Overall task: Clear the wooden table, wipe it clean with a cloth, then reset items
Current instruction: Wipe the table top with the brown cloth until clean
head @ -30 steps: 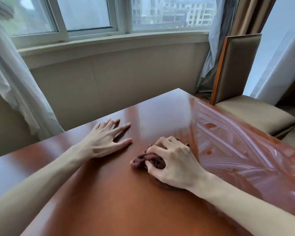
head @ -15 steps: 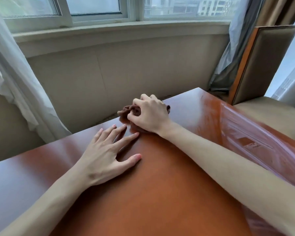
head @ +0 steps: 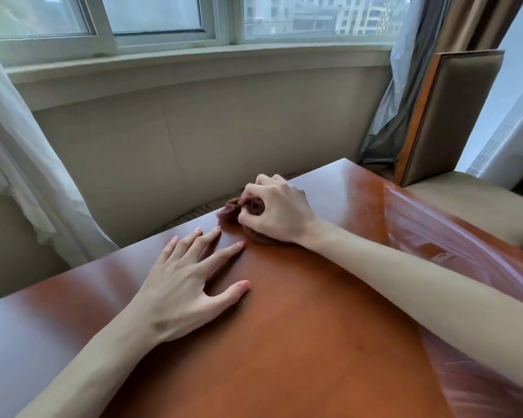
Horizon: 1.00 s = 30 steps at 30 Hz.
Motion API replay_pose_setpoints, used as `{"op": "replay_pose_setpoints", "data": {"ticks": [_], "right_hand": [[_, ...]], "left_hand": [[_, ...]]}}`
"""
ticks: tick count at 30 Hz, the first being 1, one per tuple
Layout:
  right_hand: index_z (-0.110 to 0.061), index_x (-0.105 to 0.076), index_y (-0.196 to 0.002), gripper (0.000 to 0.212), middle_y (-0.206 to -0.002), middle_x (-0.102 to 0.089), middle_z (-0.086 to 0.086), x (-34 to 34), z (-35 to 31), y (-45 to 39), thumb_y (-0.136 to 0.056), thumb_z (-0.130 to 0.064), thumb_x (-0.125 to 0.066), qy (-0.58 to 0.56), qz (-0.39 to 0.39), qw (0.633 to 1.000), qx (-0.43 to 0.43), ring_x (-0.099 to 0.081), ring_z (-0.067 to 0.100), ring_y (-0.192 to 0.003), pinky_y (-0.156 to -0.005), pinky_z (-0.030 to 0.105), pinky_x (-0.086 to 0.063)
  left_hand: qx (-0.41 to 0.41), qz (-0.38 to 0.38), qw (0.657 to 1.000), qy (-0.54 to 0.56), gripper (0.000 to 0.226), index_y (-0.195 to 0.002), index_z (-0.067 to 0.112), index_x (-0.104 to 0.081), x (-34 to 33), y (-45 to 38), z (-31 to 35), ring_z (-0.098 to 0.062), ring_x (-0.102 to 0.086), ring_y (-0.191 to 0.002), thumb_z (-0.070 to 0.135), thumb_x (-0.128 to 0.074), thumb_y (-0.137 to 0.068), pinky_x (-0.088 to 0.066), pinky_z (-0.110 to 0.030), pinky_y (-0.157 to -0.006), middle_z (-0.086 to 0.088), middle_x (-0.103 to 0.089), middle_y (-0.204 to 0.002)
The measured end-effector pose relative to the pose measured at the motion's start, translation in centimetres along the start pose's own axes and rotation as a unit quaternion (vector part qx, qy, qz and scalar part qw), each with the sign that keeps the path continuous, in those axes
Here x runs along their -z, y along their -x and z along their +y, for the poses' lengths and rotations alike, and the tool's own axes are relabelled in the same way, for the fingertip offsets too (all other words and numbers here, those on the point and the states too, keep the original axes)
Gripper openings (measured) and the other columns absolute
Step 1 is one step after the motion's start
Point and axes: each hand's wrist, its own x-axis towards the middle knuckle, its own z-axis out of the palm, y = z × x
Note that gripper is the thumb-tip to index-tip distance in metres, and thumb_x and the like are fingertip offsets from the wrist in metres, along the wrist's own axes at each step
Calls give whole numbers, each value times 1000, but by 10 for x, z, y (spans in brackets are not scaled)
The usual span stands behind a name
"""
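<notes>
The crumpled dark-brown cloth (head: 235, 208) is bunched under your right hand (head: 277, 211), whose curled fingers grip it at the far edge of the glossy reddish-brown wooden table (head: 284, 342). Just nearer you, your left hand (head: 187, 285) lies flat on the wood, fingers spread and straight, their tips close beside the cloth. Right of your right forearm, wet streaks shine on the tabletop. Beyond that edge stands a beige padded chair (head: 453, 122).

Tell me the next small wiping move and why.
Probably draw the right hand, which grips the bunched brown cloth at the table's far edge, back toward you. Wet streaks show only on the right; the middle looks dry.
</notes>
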Motion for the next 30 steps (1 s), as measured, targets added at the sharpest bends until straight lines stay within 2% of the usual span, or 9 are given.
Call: {"op": "replay_pose_setpoints", "data": {"ticks": [3,7,12,15,17,20,22,25,30], "right_hand": [[-35,-70,-94,24,-95,-61,-16,34,43,62,-78,-49,-61,-40,-9,998,55,-59,13,-94,-75,36,-50],[-28,-71,-95,42,-98,-67,-3,43,128,-2,-74,-59,-54,65,83,989,-104,-64,29,-100,-83,42,-54],[-25,-74,-101,42,-104,-66,9,11,117,-78,-78,-56,-56,108,58,973,-193,-61,40,-107,-88,40,-48],[-27,-71,-95,39,-98,-63,3,4,69,-56,-77,-56,-52,87,26,988,-122,-60,35,-101,-79,36,-45],[-28,-69,-94,30,-95,-59,-5,13,45,-9,-80,-52,-58,47,6,998,-42,-57,26,-97,-73,33,-45],[-32,-70,-96,23,-95,-58,-13,49,38,94,-82,-47,-61,-3,-8,997,83,-57,16,-92,-71,37,-53],[-31,-73,-98,20,-100,-61,-16,74,58,145,-83,-42,-64,-16,1,993,120,-60,12,-95,-74,38,-54],[-30,-74,-99,25,-100,-63,-17,97,106,153,-82,-45,-63,-5,23,998,57,-60,10,-95,-76,40,-55],[-31,-68,-93,33,-93,-61,-3,75,185,35,-79,-57,-55,99,61,986,-117,-62,30,-100,-77,38,-48]], "left_hand": [[0,5,1000,-2,67,-143,73,-11,-2,0,-1,-2,8,-153,90,-17,-79,3,-36,-126,21,-7,-166],[0,4,1000,4,68,-144,72,-12,-2,0,0,-2,8,-152,90,-17,-79,3,-36,-126,22,-5,-166],[0,-9,1000,5,68,-143,72,-14,0,-1,-1,-2,7,-153,90,-16,-78,1,-36,-126,22,-6,-166],[-5,-14,1000,7,67,-142,73,-16,2,-1,-1,-3,5,-153,91,-16,-77,-1,-36,-126,22,-8,-166],[-7,-14,1000,12,67,-141,73,-20,2,-1,-2,-5,1,-154,91,-18,-76,-4,-37,-126,19,-12,-166],[-6,-12,999,38,71,-143,61,-36,5,-6,2,-9,-13,-152,86,-28,-77,-13,-37,-124,15,-27,-161],[-25,6,998,50,72,-144,52,-43,5,-20,19,-8,-21,-148,81,-33,-79,-20,-36,-121,17,-35,-154],[-61,10,997,50,68,-146,52,-39,-3,-49,60,-10,-20,-149,78,-35,-83,-19,-38,-122,15,-33,-157],[-38,-16,999,37,68,-148,59,-27,-29,-74,84,-14,-5,-153,83,-29,-84,-1,-41,-126,9,-19,-164]]}}
